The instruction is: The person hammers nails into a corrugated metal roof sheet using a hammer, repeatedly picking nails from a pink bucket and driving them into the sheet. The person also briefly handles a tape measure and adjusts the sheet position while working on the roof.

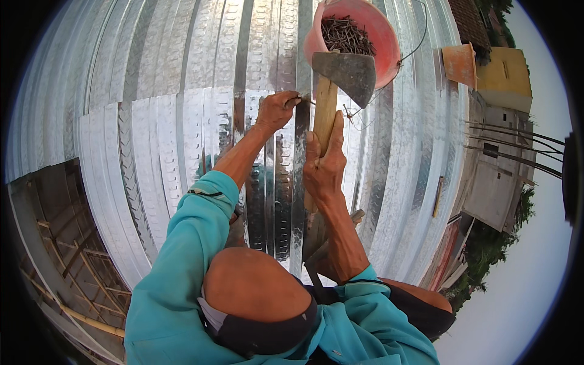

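The wooden-handled tool (pixel 326 106) is up just off centre toward one o'clock, broad dark metal head at the top, shaft slanting down toward six, and the right hand (pixel 325 176) has it: fingers wrapped round the wood, thumb and one finger laid up along the shaft! Over at twelve o'clock, here's the left hand (pixel 278 112), fingers drawn together over the ribbed metal sheets (pixel 159 137), with a thin dark sliver (pixel 308 101) just beside the tips; whether they pinch it, I cannot tell. At one o'clock, there's a pink bucket (pixel 389 52) loaded with dark nails (pixel 347 35), the tool's head overlapping its rim from here, touching or apart impossible to call. Swing out to two o'clock and it's an orange bucket (pixel 460 64); round at three, a short wooden stick (pixel 438 196) on the metal. Down at six, a bare knee (pixel 255 283), and out at eight, wooden poles (pixel 91 266) beyond the sheets' edge
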Tool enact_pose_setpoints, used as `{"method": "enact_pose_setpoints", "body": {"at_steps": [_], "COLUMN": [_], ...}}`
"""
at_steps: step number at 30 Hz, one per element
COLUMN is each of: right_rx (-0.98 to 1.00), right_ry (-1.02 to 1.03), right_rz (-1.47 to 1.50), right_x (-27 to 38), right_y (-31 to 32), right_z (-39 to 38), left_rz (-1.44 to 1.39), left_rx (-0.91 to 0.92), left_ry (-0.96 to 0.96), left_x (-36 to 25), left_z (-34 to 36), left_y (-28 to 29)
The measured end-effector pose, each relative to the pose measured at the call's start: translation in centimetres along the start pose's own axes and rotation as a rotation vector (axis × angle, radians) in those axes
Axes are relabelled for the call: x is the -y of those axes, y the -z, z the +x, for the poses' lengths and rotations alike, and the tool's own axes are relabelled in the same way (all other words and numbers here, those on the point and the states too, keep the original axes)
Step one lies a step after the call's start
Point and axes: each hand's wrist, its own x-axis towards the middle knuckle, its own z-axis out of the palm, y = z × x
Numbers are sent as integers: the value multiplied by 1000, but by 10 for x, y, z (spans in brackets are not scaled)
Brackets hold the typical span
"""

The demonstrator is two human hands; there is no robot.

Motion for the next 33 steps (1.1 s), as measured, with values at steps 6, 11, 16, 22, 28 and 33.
{"method": "enact_pose_setpoints", "body": {"at_steps": [6,11,16,22,28,33], "right_rx": [176,181,-73,254,-33,-144], "right_ry": [-228,-102,-38,-244,-141,44], "right_rz": [-50,-125,64,-126,105,41], "right_x": [-22,-33,-7,-40,-16,-30], "right_y": [-15,-21,-8,-31,-10,-9], "right_z": [-12,-25,-16,-24,-28,-19], "left_rz": [-1,100,31,99,45,-10], "left_rx": [-16,39,-12,25,24,-4], "left_ry": [-43,38,-28,-24,-39,-79], "left_x": [-3,-4,1,-6,6,5], "left_z": [3,-3,-3,14,0,-1], "left_y": [-1,-6,0,0,-4,-9]}}
